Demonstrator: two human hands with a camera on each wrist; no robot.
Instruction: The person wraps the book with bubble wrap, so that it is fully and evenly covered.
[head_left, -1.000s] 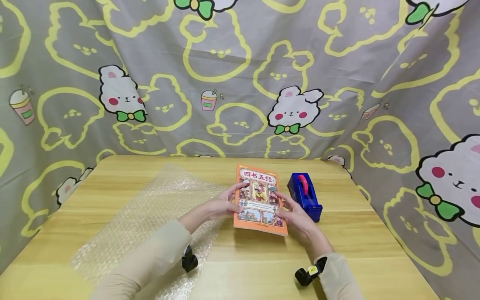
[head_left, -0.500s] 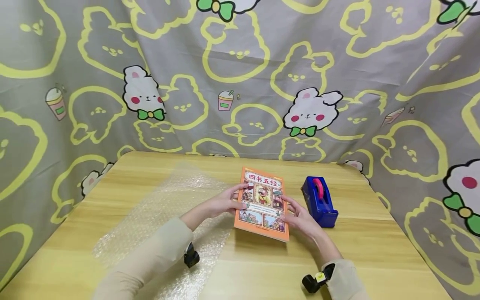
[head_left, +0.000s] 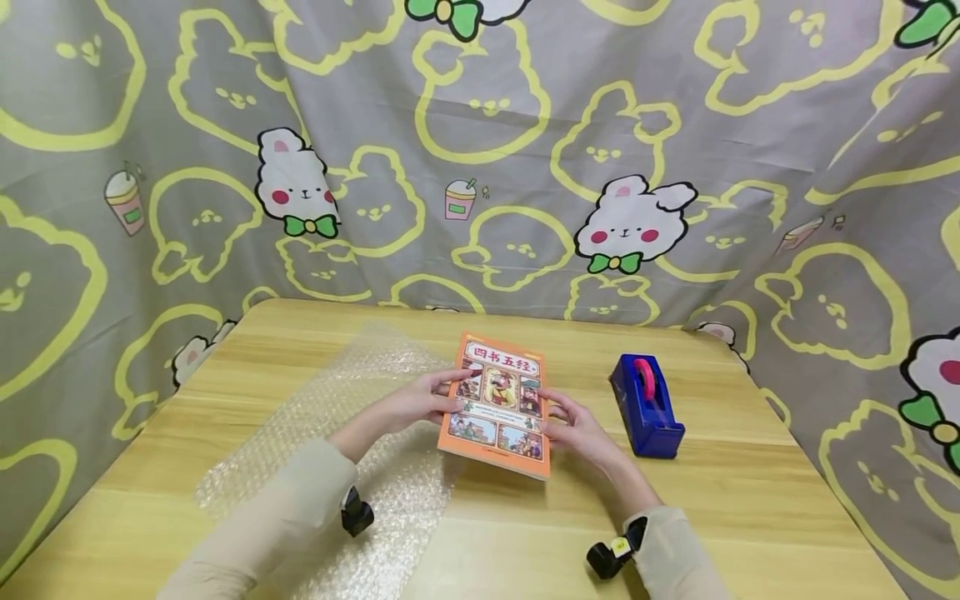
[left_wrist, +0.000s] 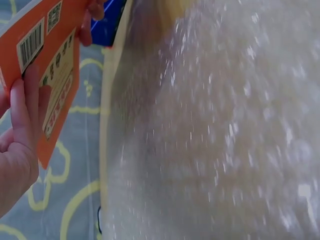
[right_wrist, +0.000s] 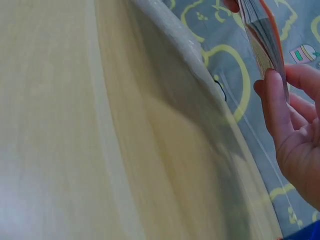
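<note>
An orange paperback book [head_left: 498, 400] with illustrated panels is held up above the table, its front cover facing the head camera. My left hand [head_left: 416, 402] grips its left edge, thumb on the cover and fingers behind. On the opposite edge my right hand [head_left: 583, 429] pinches it the same way. In the left wrist view the back cover [left_wrist: 57, 75] shows a barcode, with fingers of the left hand [left_wrist: 22, 145] spread against it. The right wrist view shows the page edges [right_wrist: 262, 35] between thumb and fingers of the right hand [right_wrist: 295, 130].
A clear sheet of bubble wrap [head_left: 397, 517] lies across the left and middle of the wooden table [head_left: 720, 517], partly beneath the left arm. To the right of the book stands a blue tape dispenser [head_left: 648, 412] with a pink core. A patterned curtain [head_left: 517, 125] hangs behind the table.
The head view has turned left, shifting the scene rightward. Over the last half second both hands have carried the book leftward, away from the tape dispenser and closer over the bubble wrap. Both grips stay.
</note>
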